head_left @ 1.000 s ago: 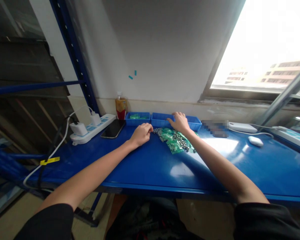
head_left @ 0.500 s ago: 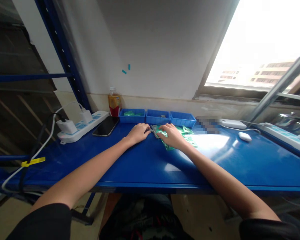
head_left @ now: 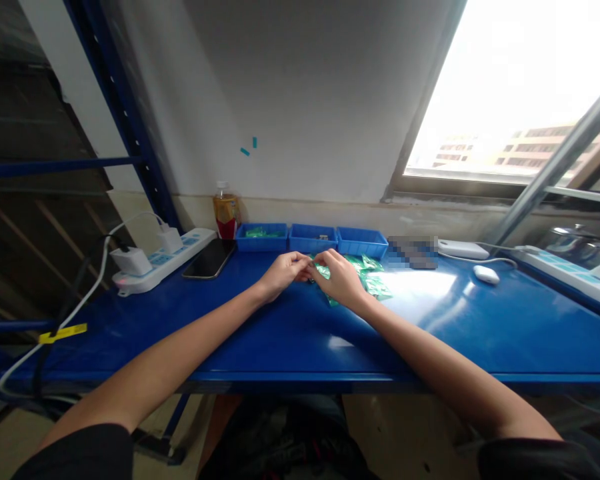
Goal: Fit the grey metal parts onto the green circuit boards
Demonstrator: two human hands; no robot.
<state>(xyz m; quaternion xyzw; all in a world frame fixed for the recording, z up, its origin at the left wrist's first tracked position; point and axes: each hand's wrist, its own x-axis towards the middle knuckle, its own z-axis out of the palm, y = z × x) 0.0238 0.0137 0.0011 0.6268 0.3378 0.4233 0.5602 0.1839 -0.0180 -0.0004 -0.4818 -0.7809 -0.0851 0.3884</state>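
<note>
My left hand (head_left: 283, 272) and my right hand (head_left: 341, 279) meet above the blue table (head_left: 290, 340), thumbs and fingers pinched together at the tips. Whatever is between the fingertips is tiny, greyish and mostly covered, so I cannot tell its kind. Shiny green packets (head_left: 378, 287) lie in a loose pile under and to the right of my right hand, which hides part of them. Behind my hands stand three blue bins: the left bin (head_left: 261, 245) has green packets in it, the middle bin (head_left: 307, 247) a small metallic piece, and the right bin (head_left: 363, 250) shows nothing inside.
On the left are a black phone (head_left: 210, 260), a white power strip (head_left: 147, 277) with plugs, and a drink bottle (head_left: 227, 217). Toward the right lie a white power bank (head_left: 463, 249), a small white case (head_left: 486, 274) and another power strip (head_left: 570, 270).
My hands were apart with small grey pieces on the table between them. They have come together, fingertips touching. The view has shifted slightly.
</note>
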